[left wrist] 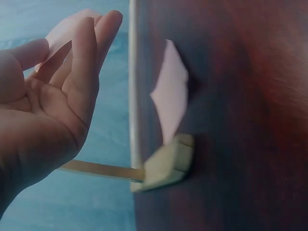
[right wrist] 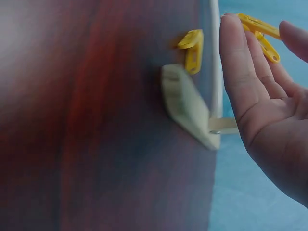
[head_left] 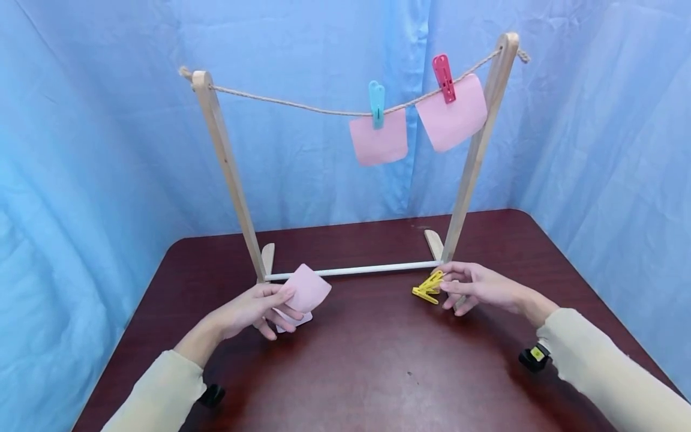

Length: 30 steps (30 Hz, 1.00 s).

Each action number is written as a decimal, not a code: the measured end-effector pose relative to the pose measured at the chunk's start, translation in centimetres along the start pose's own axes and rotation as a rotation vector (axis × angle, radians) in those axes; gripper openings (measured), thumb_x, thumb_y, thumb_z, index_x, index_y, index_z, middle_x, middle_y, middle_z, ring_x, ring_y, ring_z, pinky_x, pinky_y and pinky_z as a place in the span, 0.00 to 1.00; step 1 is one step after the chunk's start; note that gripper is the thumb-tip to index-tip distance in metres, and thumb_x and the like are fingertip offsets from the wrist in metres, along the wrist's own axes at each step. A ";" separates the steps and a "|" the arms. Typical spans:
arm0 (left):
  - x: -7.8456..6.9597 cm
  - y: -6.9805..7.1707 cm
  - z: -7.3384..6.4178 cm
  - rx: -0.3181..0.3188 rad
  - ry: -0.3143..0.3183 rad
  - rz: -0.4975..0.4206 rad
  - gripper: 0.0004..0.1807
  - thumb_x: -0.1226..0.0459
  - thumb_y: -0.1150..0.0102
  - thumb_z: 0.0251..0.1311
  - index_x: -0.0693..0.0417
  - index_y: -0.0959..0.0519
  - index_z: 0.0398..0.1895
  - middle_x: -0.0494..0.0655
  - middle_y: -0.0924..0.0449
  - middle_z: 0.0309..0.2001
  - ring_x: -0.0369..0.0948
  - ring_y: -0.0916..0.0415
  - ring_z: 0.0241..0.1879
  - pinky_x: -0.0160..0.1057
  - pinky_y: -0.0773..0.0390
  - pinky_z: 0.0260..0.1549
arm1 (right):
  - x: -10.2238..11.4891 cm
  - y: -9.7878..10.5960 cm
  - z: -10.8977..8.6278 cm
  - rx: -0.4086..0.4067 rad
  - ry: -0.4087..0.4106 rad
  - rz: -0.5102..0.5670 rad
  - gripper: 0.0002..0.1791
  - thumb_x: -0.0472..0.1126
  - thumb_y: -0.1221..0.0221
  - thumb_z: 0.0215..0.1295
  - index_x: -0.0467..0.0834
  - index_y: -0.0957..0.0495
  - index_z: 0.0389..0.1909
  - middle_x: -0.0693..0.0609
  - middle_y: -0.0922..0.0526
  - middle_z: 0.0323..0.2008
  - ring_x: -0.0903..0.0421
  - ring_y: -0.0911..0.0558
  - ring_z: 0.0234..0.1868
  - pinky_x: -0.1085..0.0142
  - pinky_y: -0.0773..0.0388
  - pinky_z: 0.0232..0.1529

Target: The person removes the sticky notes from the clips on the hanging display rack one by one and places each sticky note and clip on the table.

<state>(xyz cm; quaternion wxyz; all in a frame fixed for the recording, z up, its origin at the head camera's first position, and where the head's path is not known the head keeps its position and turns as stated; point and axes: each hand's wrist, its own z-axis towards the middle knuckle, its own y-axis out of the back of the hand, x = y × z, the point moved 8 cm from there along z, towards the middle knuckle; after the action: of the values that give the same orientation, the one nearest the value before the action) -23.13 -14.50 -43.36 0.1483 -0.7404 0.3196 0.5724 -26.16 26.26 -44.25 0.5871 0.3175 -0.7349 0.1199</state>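
Observation:
My left hand point(head_left: 264, 309) pinches a pink paper square point(head_left: 308, 289) between thumb and fingers, raised above the table at the left. Beneath it, a second pink paper square point(left wrist: 172, 89) lies on the table by the stand's left foot. At the right, my right hand point(head_left: 477, 288) holds a yellow clothespin point(right wrist: 257, 25) between thumb and fingertips. Another yellow clothespin point(right wrist: 194, 52) lies on the table near the stand's right foot; the two overlap in the head view.
A wooden stand with a left post point(head_left: 229, 168), a right post point(head_left: 475, 162) and a white bottom bar point(head_left: 372, 269) carries a rope point(head_left: 281, 102). Two pink papers hang there, one by a blue clothespin point(head_left: 376, 105), one by a red clothespin point(head_left: 444, 78). Blue curtains point(head_left: 302, 180) surround the dark table point(head_left: 367, 360).

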 end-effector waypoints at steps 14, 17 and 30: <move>3.1 -0.8 -1.1 0.050 0.088 -0.053 0.21 0.52 0.46 0.75 0.62 0.21 0.55 0.55 0.14 0.48 0.53 0.15 0.49 0.43 0.14 0.29 | -2.3 -0.1 0.5 0.114 -0.039 -0.130 0.30 0.43 0.41 0.75 0.38 0.37 0.72 0.34 0.19 0.50 0.40 0.15 0.38 0.50 0.14 0.38; 3.3 -0.7 -1.1 0.049 0.092 -0.057 0.19 0.53 0.45 0.75 0.62 0.22 0.52 0.57 0.14 0.47 0.52 0.14 0.46 0.43 0.14 0.29 | -2.3 -0.1 0.6 0.136 -0.033 -0.143 0.29 0.42 0.40 0.74 0.37 0.35 0.70 0.34 0.19 0.48 0.40 0.15 0.37 0.52 0.14 0.37; 5.0 -1.2 -1.2 0.081 0.130 0.036 0.18 0.60 0.42 0.73 0.62 0.24 0.59 0.56 0.13 0.40 0.49 0.13 0.37 0.39 0.16 0.23 | -1.9 -1.1 0.7 0.164 -0.013 -0.276 0.27 0.40 0.36 0.71 0.33 0.30 0.65 0.40 0.17 0.42 0.46 0.15 0.32 0.54 0.14 0.36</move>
<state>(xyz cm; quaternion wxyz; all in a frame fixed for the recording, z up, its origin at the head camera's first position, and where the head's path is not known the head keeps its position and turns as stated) -20.78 -15.80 -47.94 0.1470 -0.7636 0.3647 0.5122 -25.84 25.68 -46.39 0.5651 0.4635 -0.6758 0.0956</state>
